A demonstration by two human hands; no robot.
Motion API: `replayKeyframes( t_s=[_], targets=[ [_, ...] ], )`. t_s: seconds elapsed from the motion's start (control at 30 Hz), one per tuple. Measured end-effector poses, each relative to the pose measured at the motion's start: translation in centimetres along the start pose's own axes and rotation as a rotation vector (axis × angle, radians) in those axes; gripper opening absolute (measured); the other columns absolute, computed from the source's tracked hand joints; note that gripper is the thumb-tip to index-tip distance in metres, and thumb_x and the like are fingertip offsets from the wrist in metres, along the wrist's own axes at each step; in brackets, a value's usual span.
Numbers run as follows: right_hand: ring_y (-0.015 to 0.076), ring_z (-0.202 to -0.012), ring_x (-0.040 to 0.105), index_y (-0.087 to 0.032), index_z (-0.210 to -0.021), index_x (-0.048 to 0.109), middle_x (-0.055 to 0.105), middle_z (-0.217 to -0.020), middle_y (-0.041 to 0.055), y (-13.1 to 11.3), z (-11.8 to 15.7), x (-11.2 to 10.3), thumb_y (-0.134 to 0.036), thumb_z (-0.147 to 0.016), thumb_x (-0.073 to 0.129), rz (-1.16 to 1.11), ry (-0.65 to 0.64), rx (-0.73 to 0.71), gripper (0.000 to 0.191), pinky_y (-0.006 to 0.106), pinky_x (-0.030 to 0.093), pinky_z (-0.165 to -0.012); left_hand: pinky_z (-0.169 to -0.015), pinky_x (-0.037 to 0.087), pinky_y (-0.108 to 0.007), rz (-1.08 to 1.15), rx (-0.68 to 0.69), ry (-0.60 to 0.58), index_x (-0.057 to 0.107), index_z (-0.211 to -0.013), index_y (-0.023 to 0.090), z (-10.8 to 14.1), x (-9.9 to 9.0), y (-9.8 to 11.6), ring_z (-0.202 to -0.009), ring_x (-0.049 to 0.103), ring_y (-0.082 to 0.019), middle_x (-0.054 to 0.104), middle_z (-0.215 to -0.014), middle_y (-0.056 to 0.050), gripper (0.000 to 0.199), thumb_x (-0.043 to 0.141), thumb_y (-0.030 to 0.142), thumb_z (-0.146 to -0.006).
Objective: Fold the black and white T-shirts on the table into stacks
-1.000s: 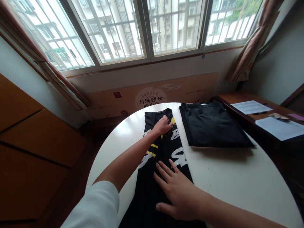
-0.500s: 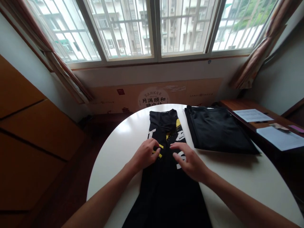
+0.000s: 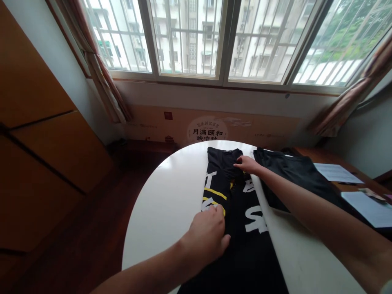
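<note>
A black garment [image 3: 245, 245] with white letters and yellow stripes lies lengthwise on the white round table [image 3: 159, 212]; its exact kind is hard to tell. At its narrow far end, my right hand [image 3: 247, 165] has thumb and fingers pinched on the cloth at the right edge. My left hand [image 3: 208, 232] rests over the left side of the printed part, back of the hand up. Its thumb stands apart from the fingers, whose tips bend down and are partly hidden. To the right lies a folded stack of black cloth [image 3: 301, 175], partly behind my right forearm.
Beyond the table's right edge, a brown wooden desk [image 3: 303, 153] carries papers [image 3: 338, 173] and small items. A barred window [image 3: 186, 41] with tied curtains [image 3: 104, 81] is ahead, above a printed banner [image 3: 180, 122]. Wooden cabinet doors [image 3: 61, 151] stand at the left.
My right hand has moved away from me to the garment's far end and closed on its edge. My left hand has come nearer and lower over the print. The camera view has shifted left.
</note>
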State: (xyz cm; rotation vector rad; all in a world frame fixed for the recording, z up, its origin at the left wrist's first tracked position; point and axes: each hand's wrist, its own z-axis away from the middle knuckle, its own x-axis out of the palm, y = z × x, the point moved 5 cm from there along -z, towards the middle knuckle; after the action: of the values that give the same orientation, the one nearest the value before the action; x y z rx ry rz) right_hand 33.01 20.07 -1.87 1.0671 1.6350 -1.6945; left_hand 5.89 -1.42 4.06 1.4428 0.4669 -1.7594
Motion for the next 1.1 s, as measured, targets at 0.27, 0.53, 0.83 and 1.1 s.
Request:
replayKeyframes(
  t_s=[0.27,0.53,0.83,1.1],
  targets=[
    [0.0179,-0.068,0.059,-0.019,-0.064,0.064,0.062,-0.064,0.0007,-0.4,-2.4,-0.4,-0.022,-0.078,0.076,0.044,-0.095,0.006,0.019,0.028,0.041,-0.063,-0.054,0.046,-0.033,-0.011,0.316,-0.351,0.082,-0.096,0.013,1.3,0.0,0.9,-0.069,0.072,-0.026,0.078,-0.084,-0.013,0.035,0.06,0.041,-0.094],
    [0.0159,-0.067,0.058,-0.015,-0.089,0.07,0.064,-0.072,0.0015,-1.0,-3.5,-1.6,-0.013,-0.073,0.074,-0.144,-0.005,0.071,0.016,0.025,0.043,-0.058,-0.047,0.039,-0.033,0.116,0.325,-0.373,0.051,-0.053,0.021,1.6,1.0,1.5,-0.045,0.056,-0.019,0.061,-0.053,-0.005,0.063,0.063,0.07,-0.092],
    [0.0208,-0.072,0.067,-0.014,-0.081,0.076,0.069,-0.07,0.0038,0.6,-2.7,0.2,-0.024,-0.066,0.09,-0.309,-0.062,0.151,0.022,0.03,0.054,-0.065,-0.054,0.045,-0.037,-0.019,0.378,-0.235,0.063,-0.062,0.02,2.6,1.9,2.1,-0.053,0.064,-0.024,0.069,-0.062,-0.009,0.045,0.072,0.055,-0.089],
    [0.0198,-0.068,0.068,-0.015,-0.073,0.073,0.073,-0.071,0.0057,0.8,-3.0,0.9,-0.018,-0.071,0.083,-0.375,-0.108,0.164,0.011,0.028,0.054,-0.061,-0.056,0.05,-0.033,0.433,0.874,-0.635,0.047,-0.074,0.026,2.7,1.4,4.0,-0.063,0.067,-0.023,0.06,-0.069,0.0,0.026,0.073,0.025,-0.081]
  ],
)
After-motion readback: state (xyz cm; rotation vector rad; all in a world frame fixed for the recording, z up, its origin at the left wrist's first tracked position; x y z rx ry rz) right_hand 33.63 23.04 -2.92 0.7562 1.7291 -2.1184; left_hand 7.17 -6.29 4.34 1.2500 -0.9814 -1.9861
